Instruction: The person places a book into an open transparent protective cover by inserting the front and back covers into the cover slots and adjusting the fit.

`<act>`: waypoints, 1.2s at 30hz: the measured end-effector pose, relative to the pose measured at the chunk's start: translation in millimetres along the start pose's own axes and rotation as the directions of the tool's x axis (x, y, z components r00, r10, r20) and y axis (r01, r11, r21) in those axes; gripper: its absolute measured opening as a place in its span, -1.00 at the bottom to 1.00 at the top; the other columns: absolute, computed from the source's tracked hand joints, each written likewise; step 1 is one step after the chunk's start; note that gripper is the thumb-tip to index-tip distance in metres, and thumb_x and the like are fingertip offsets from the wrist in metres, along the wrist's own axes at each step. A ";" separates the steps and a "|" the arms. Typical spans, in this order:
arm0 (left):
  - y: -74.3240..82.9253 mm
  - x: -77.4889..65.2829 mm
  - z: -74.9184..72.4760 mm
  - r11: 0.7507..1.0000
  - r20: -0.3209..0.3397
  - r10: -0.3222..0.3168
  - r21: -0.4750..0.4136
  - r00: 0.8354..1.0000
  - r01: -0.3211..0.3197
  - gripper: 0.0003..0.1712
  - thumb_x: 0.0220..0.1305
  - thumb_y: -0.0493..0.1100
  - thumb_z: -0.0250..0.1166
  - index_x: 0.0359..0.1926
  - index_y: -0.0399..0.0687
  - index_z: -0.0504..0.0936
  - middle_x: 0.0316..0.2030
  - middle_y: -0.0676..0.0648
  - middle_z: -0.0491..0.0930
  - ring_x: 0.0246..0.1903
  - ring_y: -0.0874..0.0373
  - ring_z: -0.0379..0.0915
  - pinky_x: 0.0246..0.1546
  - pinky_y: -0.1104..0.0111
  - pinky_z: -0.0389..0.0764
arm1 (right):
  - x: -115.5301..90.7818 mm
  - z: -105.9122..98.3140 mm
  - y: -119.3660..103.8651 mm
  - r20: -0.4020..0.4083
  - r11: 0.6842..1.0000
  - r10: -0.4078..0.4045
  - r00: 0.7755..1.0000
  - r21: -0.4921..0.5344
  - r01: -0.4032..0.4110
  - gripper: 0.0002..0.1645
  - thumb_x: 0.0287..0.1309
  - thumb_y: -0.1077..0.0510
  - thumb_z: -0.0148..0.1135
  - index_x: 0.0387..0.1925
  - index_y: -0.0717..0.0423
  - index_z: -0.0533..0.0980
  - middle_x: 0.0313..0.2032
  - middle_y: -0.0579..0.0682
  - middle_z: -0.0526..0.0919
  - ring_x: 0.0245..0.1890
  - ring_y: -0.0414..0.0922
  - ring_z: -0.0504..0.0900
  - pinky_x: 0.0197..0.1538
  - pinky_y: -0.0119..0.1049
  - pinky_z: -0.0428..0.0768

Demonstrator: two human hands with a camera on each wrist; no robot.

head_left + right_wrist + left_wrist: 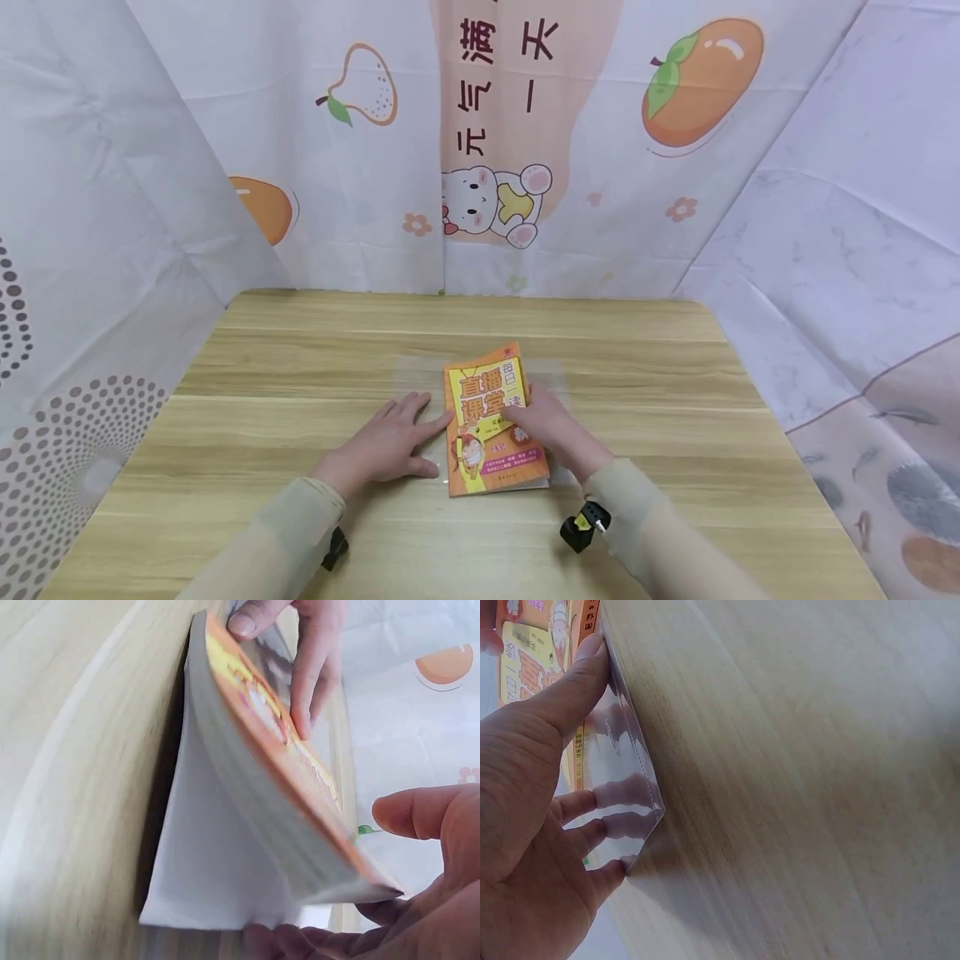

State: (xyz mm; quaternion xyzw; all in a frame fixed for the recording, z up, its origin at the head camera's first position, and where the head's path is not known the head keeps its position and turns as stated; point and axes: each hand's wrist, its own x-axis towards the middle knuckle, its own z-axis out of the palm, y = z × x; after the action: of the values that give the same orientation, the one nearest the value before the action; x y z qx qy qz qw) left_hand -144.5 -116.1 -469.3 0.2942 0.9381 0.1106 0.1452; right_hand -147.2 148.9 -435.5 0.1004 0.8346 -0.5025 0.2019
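An orange and yellow paperback book (491, 462) lies on a clear plastic book cover (420, 372), whose transparent margins stick out on both sides. My left hand (390, 442) rests at the book's left edge with fingers spread, pressing on the plastic (626, 795); one finger touches the book. On the other side my right hand (551, 421) holds the book's right edge, thumb over the front and fingers beneath. In the right wrist view the book's page block (255, 787) is raised at that side, with a pale sheet (206, 855) hanging open below it.
A wood-grain table (337, 333) carries everything. Printed white curtains (337, 208) stand behind it and along both sides. Each wrist wears a small black camera (577, 533).
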 end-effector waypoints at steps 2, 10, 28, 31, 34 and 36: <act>-0.1 -0.5 0.5 1.000 -0.002 0.003 -0.001 1.000 -0.003 -0.01 0.21 0.36 0.36 0.58 0.34 0.18 0.57 -0.27 0.02 0.55 -0.24 -0.08 0.51 -0.16 0.00 | 0.6 0.3 -0.7 0.006 1.000 0.002 1.000 0.013 -0.002 -0.42 0.35 0.11 0.19 0.28 0.27 0.29 -0.13 0.16 0.65 -0.28 -0.04 0.71 -0.24 -0.23 0.69; -0.6 -1.0 1.3 1.000 -0.008 -0.002 -0.008 1.000 0.002 -0.01 0.20 0.36 0.37 0.58 0.33 0.19 0.57 -0.27 0.02 0.55 -0.24 -0.08 0.52 -0.15 -0.01 | 4.5 -2.4 -0.1 0.018 0.995 0.010 1.000 0.101 -0.012 -0.50 0.38 0.09 0.15 0.19 0.27 0.29 -0.09 0.22 0.64 -0.29 -0.03 0.73 -0.26 -0.20 0.73; -0.1 1.0 3.6 0.999 0.002 -0.015 -0.040 1.000 0.015 0.00 0.20 0.37 0.36 0.58 0.35 0.17 0.58 -0.26 0.00 0.56 -0.25 -0.12 0.52 -0.15 -0.04 | 7.5 -2.1 -1.3 0.009 0.974 -0.004 1.000 0.226 0.002 -0.33 0.36 0.15 0.18 0.36 0.20 0.13 -0.05 0.27 0.62 -0.32 0.03 0.76 -0.30 -0.12 0.76; -1.0 0.4 2.9 0.999 -0.005 -0.008 -0.038 1.000 0.008 0.00 0.21 0.36 0.36 0.58 0.33 0.18 0.57 -0.27 0.01 0.56 -0.27 -0.12 0.52 -0.16 -0.04 | 7.8 -3.6 -0.9 0.003 0.974 0.007 1.000 0.225 -0.008 -0.35 0.37 0.13 0.16 0.35 0.20 0.14 0.01 0.29 0.59 -0.24 0.05 0.75 -0.24 -0.13 0.76; -1.4 -0.1 2.6 0.999 -0.006 0.001 -0.039 1.000 -0.002 -0.01 0.22 0.34 0.36 0.59 0.32 0.17 0.57 -0.29 0.00 0.55 -0.29 -0.12 0.52 -0.18 -0.04 | 8.6 -3.8 1.1 -0.013 0.979 0.025 1.000 0.201 -0.022 -0.45 0.38 0.11 0.16 0.25 0.19 0.19 0.04 0.28 0.57 -0.19 0.04 0.73 -0.23 -0.16 0.75; -1.1 -0.5 1.9 0.999 -0.005 0.007 -0.044 1.000 -0.007 -0.01 0.23 0.33 0.36 0.59 0.31 0.17 0.56 -0.31 0.00 0.55 -0.30 -0.12 0.52 -0.18 -0.04 | 8.9 -4.3 2.2 -0.018 0.982 0.024 1.000 0.188 -0.020 -0.50 0.38 0.12 0.16 0.21 0.19 0.22 0.05 0.28 0.56 -0.16 0.05 0.72 -0.22 -0.16 0.74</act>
State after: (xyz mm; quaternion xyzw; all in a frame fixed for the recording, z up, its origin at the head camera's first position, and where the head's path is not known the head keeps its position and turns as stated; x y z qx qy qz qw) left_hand -144.1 -117.0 -471.4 0.2942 0.9347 0.1322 0.1492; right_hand -155.4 153.4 -439.4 0.1331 0.7845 -0.5756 0.1885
